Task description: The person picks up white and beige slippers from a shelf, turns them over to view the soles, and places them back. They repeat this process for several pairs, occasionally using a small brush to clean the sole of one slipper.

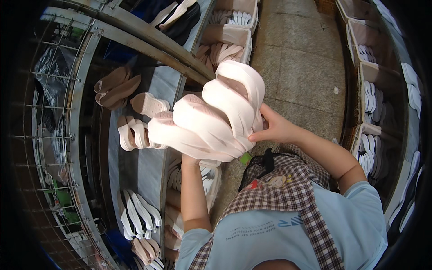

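Observation:
A bundle of pale pink shoe soles (204,119), several nested together, is held up in front of my chest. My right hand (276,128) grips the bundle at its right end, thumb on the near side and the other fingers behind. From below, my left hand (191,160) supports the left part; the soles hide its fingers. Just left of the bundle, more pale soles with tan insides (135,132) and a single pale one (150,105) lie on a grey shelf (146,173). Brown soles (117,87) rest farther along it.
White soles (139,213) stand at the shelf's near end. A wire mesh rack (72,112) rises at far left. Fabric-lined bins (247,40) of soles line the left side of the concrete aisle (297,58); similar bins (375,72) stand along its right.

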`<state>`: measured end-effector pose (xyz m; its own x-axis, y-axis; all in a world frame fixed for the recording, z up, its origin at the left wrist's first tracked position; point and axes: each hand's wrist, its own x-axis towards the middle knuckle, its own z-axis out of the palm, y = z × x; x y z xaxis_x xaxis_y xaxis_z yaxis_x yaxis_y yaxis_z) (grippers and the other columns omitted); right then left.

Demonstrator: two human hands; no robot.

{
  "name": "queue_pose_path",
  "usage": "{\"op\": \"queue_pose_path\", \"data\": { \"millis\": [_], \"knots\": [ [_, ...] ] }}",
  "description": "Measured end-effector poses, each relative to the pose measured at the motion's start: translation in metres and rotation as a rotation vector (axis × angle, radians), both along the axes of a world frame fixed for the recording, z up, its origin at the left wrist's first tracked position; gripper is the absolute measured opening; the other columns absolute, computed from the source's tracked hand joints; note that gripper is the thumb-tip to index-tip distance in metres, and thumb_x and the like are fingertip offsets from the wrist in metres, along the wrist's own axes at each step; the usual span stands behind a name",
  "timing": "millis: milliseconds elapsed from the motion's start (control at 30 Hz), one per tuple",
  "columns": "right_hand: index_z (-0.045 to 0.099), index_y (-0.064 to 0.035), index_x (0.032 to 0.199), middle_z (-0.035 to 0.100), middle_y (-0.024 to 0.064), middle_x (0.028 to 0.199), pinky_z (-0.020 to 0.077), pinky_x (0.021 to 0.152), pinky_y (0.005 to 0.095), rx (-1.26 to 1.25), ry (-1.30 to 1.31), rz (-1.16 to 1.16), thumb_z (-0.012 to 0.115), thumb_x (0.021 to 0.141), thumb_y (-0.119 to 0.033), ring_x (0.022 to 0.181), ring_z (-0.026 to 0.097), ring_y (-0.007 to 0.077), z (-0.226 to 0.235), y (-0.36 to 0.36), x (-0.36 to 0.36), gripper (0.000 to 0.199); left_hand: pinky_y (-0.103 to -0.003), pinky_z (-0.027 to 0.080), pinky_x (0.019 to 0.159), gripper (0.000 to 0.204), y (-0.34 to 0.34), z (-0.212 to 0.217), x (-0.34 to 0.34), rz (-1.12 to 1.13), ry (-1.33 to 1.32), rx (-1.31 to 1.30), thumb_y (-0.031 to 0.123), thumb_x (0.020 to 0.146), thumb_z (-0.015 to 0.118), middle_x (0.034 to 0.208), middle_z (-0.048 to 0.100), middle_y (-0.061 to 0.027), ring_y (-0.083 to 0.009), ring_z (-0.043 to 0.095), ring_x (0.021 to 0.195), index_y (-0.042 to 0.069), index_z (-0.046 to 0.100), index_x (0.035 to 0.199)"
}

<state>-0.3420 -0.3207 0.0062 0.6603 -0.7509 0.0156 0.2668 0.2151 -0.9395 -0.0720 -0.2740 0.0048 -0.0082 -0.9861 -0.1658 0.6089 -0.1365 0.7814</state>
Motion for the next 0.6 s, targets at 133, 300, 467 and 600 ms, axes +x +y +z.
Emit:
{"op": "queue_pose_path", "data": {
  "millis": [133,300,467,600],
  "knots": [
    [0.025,0.0,0.14,0.037,0.0149,0.136,0.0303,0.105,0.0368,-0.105,-0.002,-0.032,0.078,0.071,-0.023,0.128,0.035,0.0239,-0.004,-0.003,-0.001,0.09,-0.044,0.05,0.088,0.054,-0.007,0.002,0.004,0.002,-0.007,-0.014,0.027,0.091,0.056,0.128,0.047,-0.0163,-0.0313,0.052,0.11,0.001,0.036,0.134],
    [0.028,-0.0012,0.14,0.038,0.0151,0.135,0.0299,0.106,0.0369,-0.146,0.023,-0.049,0.077,0.071,-0.022,0.128,0.035,0.0242,-0.008,-0.003,-0.002,0.087,-0.043,0.05,0.088,0.054,-0.009,0.001,0.005,0.007,0.003,-0.02,0.027,0.091,0.056,0.127,0.047,-0.0161,-0.0311,0.052,0.109,0.001,0.037,0.134],
    [0.032,-0.0036,0.139,0.039,0.0158,0.137,0.0301,0.106,0.0379,-0.29,0.115,-0.084,0.077,0.069,-0.019,0.128,0.036,0.0278,-0.011,-0.01,-0.004,0.084,-0.043,0.05,0.087,0.053,0.004,-0.004,-0.01,0.001,0.086,0.012,0.027,0.091,0.056,0.127,0.047,-0.0159,-0.031,0.051,0.108,0.002,0.037,0.134],
    [0.037,-0.0088,0.137,0.038,0.0101,0.142,0.0315,0.107,0.0414,-1.025,0.08,-0.384,0.069,0.076,-0.011,0.128,0.039,0.031,-0.011,-0.033,-0.002,0.069,-0.043,0.051,0.086,0.053,0.015,-0.009,-0.033,-0.043,0.171,0.053,0.027,0.09,0.056,0.126,0.047,-0.0158,-0.0309,0.051,0.108,0.002,0.038,0.133]
  ]
}}
